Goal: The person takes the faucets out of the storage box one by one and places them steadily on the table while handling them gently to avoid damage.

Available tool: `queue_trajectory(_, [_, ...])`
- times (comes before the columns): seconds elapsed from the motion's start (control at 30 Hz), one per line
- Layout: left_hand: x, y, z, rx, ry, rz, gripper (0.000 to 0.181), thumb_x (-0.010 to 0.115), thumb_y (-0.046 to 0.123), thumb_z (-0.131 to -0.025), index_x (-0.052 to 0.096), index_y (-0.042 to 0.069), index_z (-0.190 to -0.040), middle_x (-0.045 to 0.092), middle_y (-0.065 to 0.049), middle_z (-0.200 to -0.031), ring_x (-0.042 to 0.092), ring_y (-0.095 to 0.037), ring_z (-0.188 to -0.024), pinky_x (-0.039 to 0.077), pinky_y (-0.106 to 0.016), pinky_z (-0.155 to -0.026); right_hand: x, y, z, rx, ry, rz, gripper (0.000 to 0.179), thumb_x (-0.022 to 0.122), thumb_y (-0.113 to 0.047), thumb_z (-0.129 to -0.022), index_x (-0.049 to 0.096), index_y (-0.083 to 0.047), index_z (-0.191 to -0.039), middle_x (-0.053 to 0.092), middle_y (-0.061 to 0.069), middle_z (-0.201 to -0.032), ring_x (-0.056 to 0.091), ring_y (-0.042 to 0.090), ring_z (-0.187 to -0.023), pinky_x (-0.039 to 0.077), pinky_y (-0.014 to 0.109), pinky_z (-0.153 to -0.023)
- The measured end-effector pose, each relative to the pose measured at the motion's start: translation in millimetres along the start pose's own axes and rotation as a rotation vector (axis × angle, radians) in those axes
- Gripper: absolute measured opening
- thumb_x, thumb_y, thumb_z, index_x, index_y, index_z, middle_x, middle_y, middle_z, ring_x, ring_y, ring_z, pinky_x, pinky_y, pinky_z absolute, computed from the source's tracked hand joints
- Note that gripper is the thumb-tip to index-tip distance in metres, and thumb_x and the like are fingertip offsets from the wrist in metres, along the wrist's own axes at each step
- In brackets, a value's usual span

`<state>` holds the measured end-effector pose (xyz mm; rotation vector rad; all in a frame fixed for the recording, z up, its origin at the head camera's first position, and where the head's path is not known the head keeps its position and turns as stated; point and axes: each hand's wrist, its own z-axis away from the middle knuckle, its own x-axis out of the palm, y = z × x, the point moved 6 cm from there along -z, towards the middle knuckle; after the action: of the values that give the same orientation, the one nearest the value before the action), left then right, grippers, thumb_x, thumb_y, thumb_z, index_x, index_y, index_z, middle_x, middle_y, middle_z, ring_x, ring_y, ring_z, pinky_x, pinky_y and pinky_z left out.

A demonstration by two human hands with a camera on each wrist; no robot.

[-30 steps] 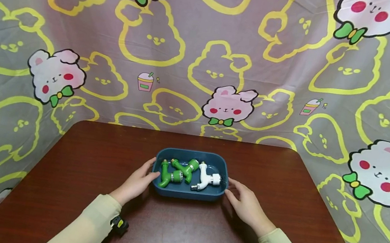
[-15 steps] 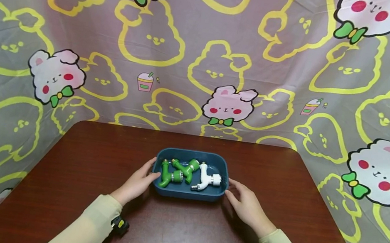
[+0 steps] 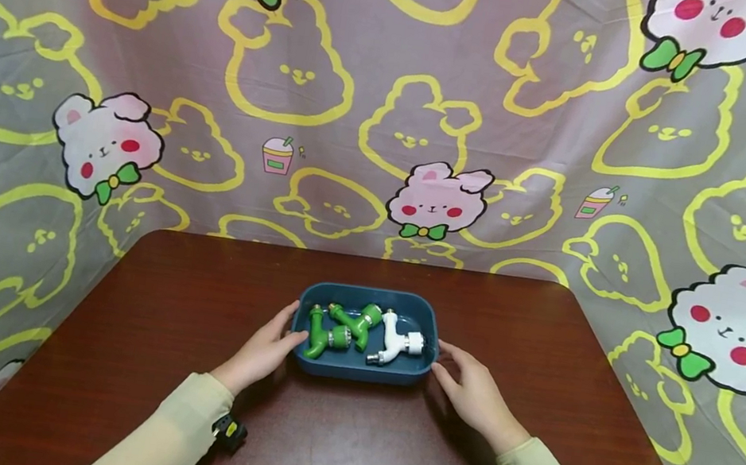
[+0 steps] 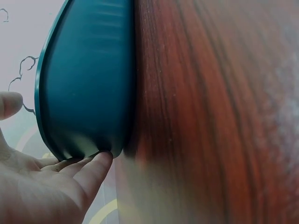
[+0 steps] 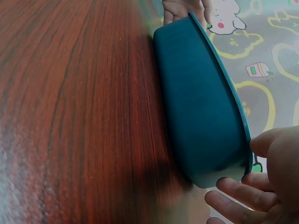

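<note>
In the head view a dark blue plastic tub (image 3: 359, 373) sits on the table with three taps inside. Two are green: one tap (image 3: 318, 343) at the left end, another green tap (image 3: 360, 329) beside it. The white tap (image 3: 393, 342) lies at the right. My left hand (image 3: 265, 347) touches the tub's left end; in the left wrist view its fairly straight fingers (image 4: 96, 170) rest against the end wall, thumb apart from the rim. At the right end is my right hand (image 3: 475, 392), its thumb at the rim (image 5: 251, 144) and relaxed fingers by the end wall.
A dark reddish-brown wooden table (image 3: 208, 272) extends around the tub. Behind and at both sides hangs a grey cloth (image 3: 387, 42) with cartoon bear and rabbit prints. Wrist cameras are strapped over both pale sleeves (image 3: 179, 413).
Both hands stay at the tub's ends, and the tub and taps look the same. Only a very slight shift of the view shows.
</note>
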<state>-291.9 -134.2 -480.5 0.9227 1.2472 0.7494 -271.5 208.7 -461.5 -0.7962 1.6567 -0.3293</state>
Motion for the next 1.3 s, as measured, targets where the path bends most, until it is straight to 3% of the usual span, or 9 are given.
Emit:
queue_trajectory(0.4, [2.0,0.8,-2.8,0.012,-0.014,0.008,0.07,0.051,0.027,-0.108,0.016,0.008,-0.166,0.021,-0.02,-0.17,0.028,-0.041,-0.154,0.026,-0.058,-0.124,-1.3,-0.3,-0.8,-0.003,-0.005,0.01,0.046,0.07,-0.016,-0.099,0.059,0.0,-0.141,0.072,0.012,-0.12,0.068,0.03,-0.114,0.053,0.053,-0.101])
queue_trajectory(0.53, [1.4,2.6,-2.8,0.017,-0.014,-0.012,0.071,0.052,0.026,-0.108,0.017,0.007,-0.165,0.022,-0.021,-0.17,0.03,-0.042,-0.153,0.027,-0.059,-0.123,-1.1,1.1,-1.2,0.002,-0.011,0.009,0.046,0.07,-0.016,-0.099,0.06,-0.001,-0.141,0.072,0.011,-0.12,0.068,0.029,-0.114,0.052,0.053,-0.103])
queue_trajectory(0.67, [-2.1,5.8,-2.5,0.029,-0.008,-0.046,0.07,0.055,0.023,-0.107,0.02,0.004,-0.164,0.032,-0.026,-0.164,0.042,-0.043,-0.147,0.033,-0.058,-0.12,-2.0,2.5,-1.4,0.012,-0.027,0.018,0.046,0.07,-0.019,-0.099,0.06,-0.003,-0.141,0.071,0.012,-0.124,0.067,0.029,-0.117,0.052,0.054,-0.104])
queue_trajectory(0.83, [-9.3,10.6,-2.1,0.047,0.013,-0.111,0.062,0.056,0.019,-0.106,0.031,0.0,-0.159,0.048,-0.028,-0.153,0.057,-0.041,-0.133,0.043,-0.056,-0.113,-6.3,2.9,-1.4,0.009,-0.044,0.039,0.043,0.071,-0.022,-0.099,0.063,-0.006,-0.139,0.07,0.011,-0.127,0.068,0.029,-0.117,0.054,0.053,-0.101])
queue_trajectory(1.0, [-15.3,13.8,-0.7,0.081,0.067,-0.169,0.051,0.058,0.016,-0.104,0.045,-0.004,-0.15,0.056,-0.027,-0.144,0.063,-0.04,-0.125,0.049,-0.053,-0.107,-10.0,4.0,-1.0,0.021,-0.048,0.044,0.039,0.071,-0.024,-0.099,0.066,-0.008,-0.135,0.071,0.01,-0.126,0.069,0.027,-0.113,0.056,0.05,-0.098])
queue_trajectory(1.17, [-20.4,19.3,5.5,0.109,0.154,-0.339,0.043,0.062,0.021,-0.102,0.057,0.0,-0.139,0.061,-0.022,-0.138,0.061,-0.037,-0.127,0.048,-0.055,-0.108,-13.4,4.3,-2.6,-0.002,-0.01,0.074,0.034,0.072,-0.022,-0.098,0.069,-0.009,-0.13,0.072,0.008,-0.121,0.069,0.024,-0.107,0.058,0.048,-0.095])
queue_trajectory(1.3, [-20.2,27.4,11.4,0.152,0.185,-0.428,0.042,0.065,0.023,-0.101,0.06,0.001,-0.136,0.062,-0.02,-0.135,0.063,-0.035,-0.123,0.05,-0.055,-0.107,-17.6,2.0,-4.5,-0.019,0.022,0.09,0.032,0.072,-0.021,-0.098,0.07,-0.009,-0.128,0.072,0.008,-0.118,0.069,0.023,-0.104,0.058,0.048,-0.093])
